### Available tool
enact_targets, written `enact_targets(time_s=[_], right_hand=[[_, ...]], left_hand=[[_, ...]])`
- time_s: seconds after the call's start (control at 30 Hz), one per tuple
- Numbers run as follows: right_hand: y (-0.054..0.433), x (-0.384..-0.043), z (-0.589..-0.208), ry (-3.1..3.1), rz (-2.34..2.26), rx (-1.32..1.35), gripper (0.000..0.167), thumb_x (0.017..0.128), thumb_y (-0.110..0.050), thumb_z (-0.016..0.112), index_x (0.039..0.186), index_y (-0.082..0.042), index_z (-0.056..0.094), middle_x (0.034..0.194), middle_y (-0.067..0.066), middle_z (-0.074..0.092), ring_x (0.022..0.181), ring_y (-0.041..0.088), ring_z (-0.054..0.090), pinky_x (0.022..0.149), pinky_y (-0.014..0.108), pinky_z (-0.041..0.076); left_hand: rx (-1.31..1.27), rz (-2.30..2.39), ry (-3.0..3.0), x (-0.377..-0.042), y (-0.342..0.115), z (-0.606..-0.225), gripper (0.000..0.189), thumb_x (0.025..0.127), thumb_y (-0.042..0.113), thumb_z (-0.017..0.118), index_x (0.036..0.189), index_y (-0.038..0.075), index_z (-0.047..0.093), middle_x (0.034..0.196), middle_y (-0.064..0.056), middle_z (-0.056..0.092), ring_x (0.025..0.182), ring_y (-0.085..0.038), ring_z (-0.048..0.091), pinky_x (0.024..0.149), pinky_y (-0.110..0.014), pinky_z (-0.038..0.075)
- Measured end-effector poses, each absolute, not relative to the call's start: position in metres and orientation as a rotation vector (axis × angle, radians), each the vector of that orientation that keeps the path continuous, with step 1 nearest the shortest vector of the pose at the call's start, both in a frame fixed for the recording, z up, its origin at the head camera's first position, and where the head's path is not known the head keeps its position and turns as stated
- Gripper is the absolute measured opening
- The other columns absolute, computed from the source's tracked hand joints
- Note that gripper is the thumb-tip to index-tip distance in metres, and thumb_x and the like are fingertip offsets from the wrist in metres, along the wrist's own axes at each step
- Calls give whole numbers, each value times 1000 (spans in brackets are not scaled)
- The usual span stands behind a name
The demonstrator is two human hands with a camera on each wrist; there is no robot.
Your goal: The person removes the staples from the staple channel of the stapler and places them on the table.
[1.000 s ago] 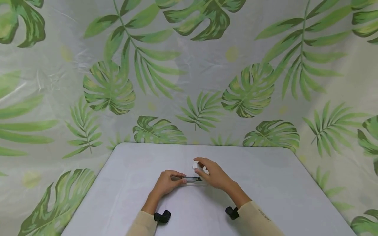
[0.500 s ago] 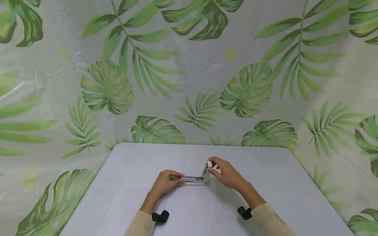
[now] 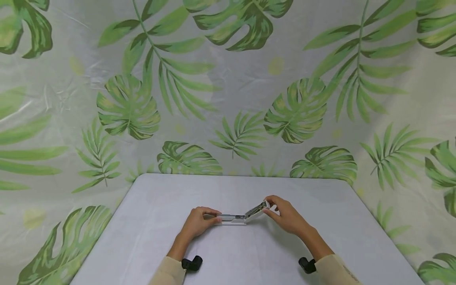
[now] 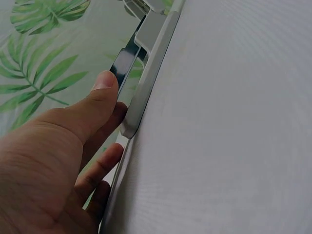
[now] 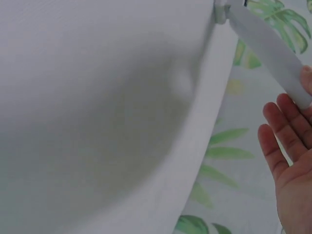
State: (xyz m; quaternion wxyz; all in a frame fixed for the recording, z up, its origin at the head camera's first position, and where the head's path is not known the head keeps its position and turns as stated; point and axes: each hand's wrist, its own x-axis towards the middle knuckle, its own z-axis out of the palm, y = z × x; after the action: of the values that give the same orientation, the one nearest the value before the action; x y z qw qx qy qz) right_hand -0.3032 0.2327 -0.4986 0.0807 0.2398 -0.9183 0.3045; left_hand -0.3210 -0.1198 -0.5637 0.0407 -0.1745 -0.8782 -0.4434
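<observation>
A white stapler (image 3: 233, 224) lies on the table with its top cover (image 3: 257, 210) swung far back to the right, so the metal inside shows. My left hand (image 3: 195, 223) pinches the front end of the metal staple magazine (image 4: 124, 61) between thumb and fingers. In the left wrist view, the white base (image 4: 146, 92) sits on the table just beside those fingers. My right hand (image 3: 286, 215) pinches the free end of the raised cover, which slopes up from the hinge. In the right wrist view, its other fingers (image 5: 287, 129) stretch out below the cover.
The stapler stands on a white-covered table (image 3: 320, 202) with rounded far corners. Behind and around it hangs a sheet (image 3: 246, 91) printed with green leaves. A black wrist camera (image 3: 192, 263) is worn on the left wrist, another (image 3: 307, 265) on the right.
My right hand has moved to the right, swinging the stapler's cover from above the magazine, through upright, to leaning back. My left hand keeps its hold on the magazine's end.
</observation>
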Motion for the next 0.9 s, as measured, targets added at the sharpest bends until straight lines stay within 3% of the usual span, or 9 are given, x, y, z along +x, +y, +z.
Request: enact_targets(time_s=[0.4, 0.9], right_hand=[[250, -300, -517, -2809, 915, 636, 35, 101, -34, 68, 128, -12, 62, 114, -5, 69, 107, 18, 64, 86, 34, 55], [258, -295, -525, -2906, 915, 567, 37, 100, -35, 69, 130, -14, 63, 115, -3, 67, 110, 18, 63, 90, 39, 56]], left_hand=[[-511, -1375, -2703, -322, -121, -565, 20, 86, 45, 82, 103, 34, 82, 107, 10, 78, 118, -23, 68, 105, -53, 50], [-499, -1384, -2694, -322, -120, -564, 21, 87, 46, 81, 105, 35, 81, 114, 8, 78, 122, -25, 67, 107, -54, 49]])
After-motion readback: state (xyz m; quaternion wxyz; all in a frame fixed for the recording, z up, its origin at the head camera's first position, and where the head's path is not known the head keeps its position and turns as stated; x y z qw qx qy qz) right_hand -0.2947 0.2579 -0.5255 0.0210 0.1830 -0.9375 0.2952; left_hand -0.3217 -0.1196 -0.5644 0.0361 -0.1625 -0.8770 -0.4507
